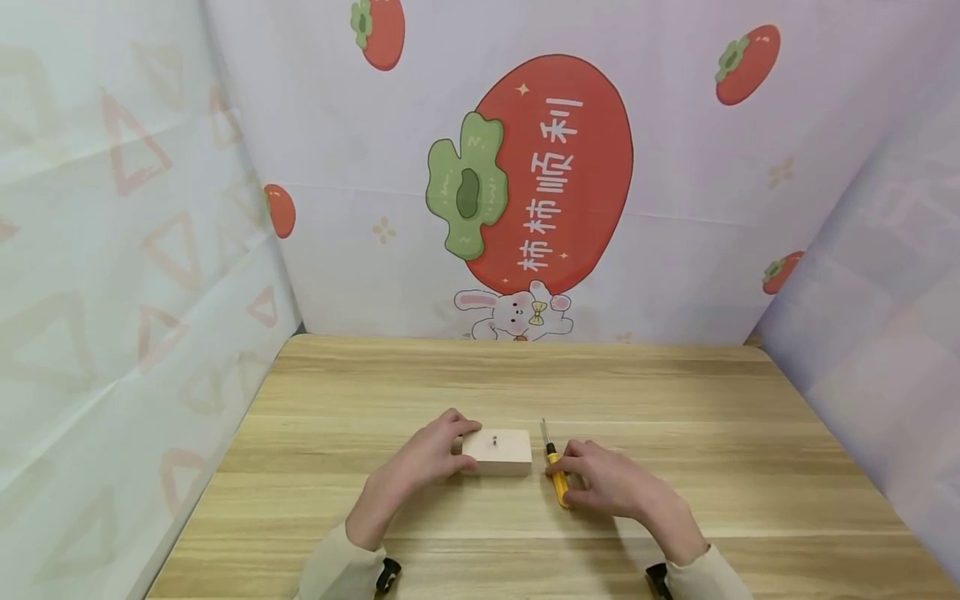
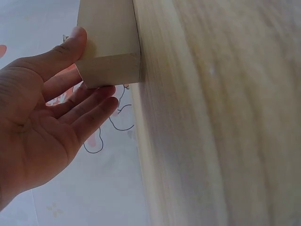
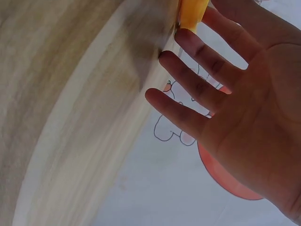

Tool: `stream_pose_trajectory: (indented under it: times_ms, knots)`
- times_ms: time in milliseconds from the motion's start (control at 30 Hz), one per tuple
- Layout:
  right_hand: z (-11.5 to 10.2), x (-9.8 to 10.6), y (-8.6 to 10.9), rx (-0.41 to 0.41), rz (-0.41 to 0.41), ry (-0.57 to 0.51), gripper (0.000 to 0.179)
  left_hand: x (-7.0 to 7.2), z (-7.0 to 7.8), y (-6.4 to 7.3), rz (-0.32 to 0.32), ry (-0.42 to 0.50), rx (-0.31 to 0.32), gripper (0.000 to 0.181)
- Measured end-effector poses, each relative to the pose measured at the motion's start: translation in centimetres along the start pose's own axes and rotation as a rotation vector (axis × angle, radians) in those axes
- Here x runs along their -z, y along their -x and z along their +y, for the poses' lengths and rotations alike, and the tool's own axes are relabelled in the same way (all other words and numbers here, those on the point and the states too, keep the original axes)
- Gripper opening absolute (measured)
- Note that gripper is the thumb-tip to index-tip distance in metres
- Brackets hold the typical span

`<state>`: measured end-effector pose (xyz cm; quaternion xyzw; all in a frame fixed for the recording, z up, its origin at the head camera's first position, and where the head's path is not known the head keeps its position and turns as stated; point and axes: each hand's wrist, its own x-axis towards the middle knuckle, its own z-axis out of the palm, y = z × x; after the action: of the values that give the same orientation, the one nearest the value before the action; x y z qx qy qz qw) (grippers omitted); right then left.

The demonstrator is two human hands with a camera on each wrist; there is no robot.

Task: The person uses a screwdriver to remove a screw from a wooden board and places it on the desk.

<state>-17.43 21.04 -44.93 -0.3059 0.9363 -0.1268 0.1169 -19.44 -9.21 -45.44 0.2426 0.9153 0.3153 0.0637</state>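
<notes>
A pale wooden block (image 1: 498, 451) lies on the table, with a small metal screw (image 1: 494, 441) standing up from its top. My left hand (image 1: 431, 454) holds the block's left end, thumb on the near side and fingers around the far side; the left wrist view shows this left hand (image 2: 51, 103) against the block (image 2: 110, 68). To the right of the block lies a screwdriver (image 1: 558, 477) with a yellow handle, its metal tip pointing away from me. My right hand (image 1: 607, 479) pinches the handle between thumb and fingers. In the right wrist view, the other fingers of the right hand (image 3: 244, 108) extend loosely below the yellow handle (image 3: 192, 14).
The wood-grain table (image 1: 360, 383) runs back to a wall covering (image 1: 337, 275) printed with red persimmons and a white rabbit. Pale hanging sheets (image 1: 97, 333) stand along the left and right sides of the table.
</notes>
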Motion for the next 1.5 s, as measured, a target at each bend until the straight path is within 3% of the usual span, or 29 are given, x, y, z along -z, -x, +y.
stream_pose_trajectory:
  times_ms: [200,567,667,900,1100,1333,1500]
  knots:
    - [-0.3,-0.2,0.0,-0.018,-0.027,0.004,0.047,-0.2,0.0,-0.1,-0.001,0.007,0.005,0.053]
    - [-0.6,0.1,0.2,-0.017,0.007,-0.038,0.051,-0.4,-0.1,-0.1,-0.001,0.001,0.010,0.053]
    - [-0.5,0.4,0.3,0.023,0.076,-0.026,0.043,-0.4,-0.1,-0.1,0.000,0.002,0.011,0.053]
    - [-0.3,0.8,0.0,0.168,0.320,0.090,0.020,-0.4,0.0,-0.1,0.002,0.000,0.014,0.054]
    - [-0.2,1.1,-0.3,0.214,0.452,0.160,0.023,-0.2,0.1,-0.1,0.008,-0.003,0.005,0.054]
    - [-0.5,1.8,-0.6,0.297,0.639,0.109,0.032,-0.2,0.1,-0.1,0.003,0.003,0.018,0.054]
    - [-1.2,2.7,-1.0,0.312,0.677,0.065,0.037,-0.2,-0.1,-0.2,0.002,-0.006,0.021,0.055]
